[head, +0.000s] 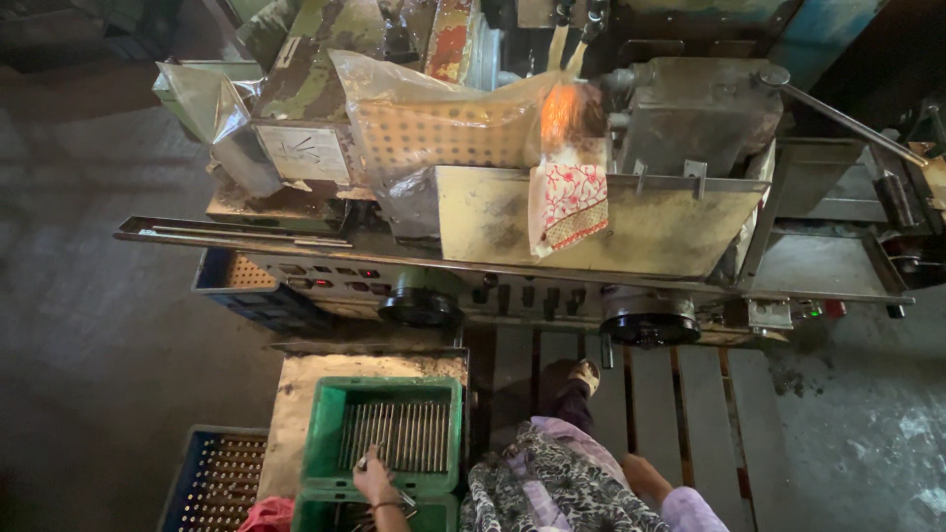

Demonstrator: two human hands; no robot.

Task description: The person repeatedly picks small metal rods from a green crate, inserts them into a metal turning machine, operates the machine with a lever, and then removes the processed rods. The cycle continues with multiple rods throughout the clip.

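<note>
Since the thin grey metal rods (402, 434) lie side by side in 1 row inside the green plastic crate (320, 433), the left hand (374, 482) can reach over the near rim, fingers pinched on 1 rod end. The right hand (642, 477) hangs loosely curled, empty, over the wooden slat platform (690, 414). Beyond sits a grimy steel machine (591, 227) with a floral cloth (570, 202) draped over it.

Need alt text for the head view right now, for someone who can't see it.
The person's left hand reaches into a green crate of thin metal rods; the right hand rests near the lap. Ahead stands a worn metal machine draped with a plastic bag and a floral cloth.
</note>
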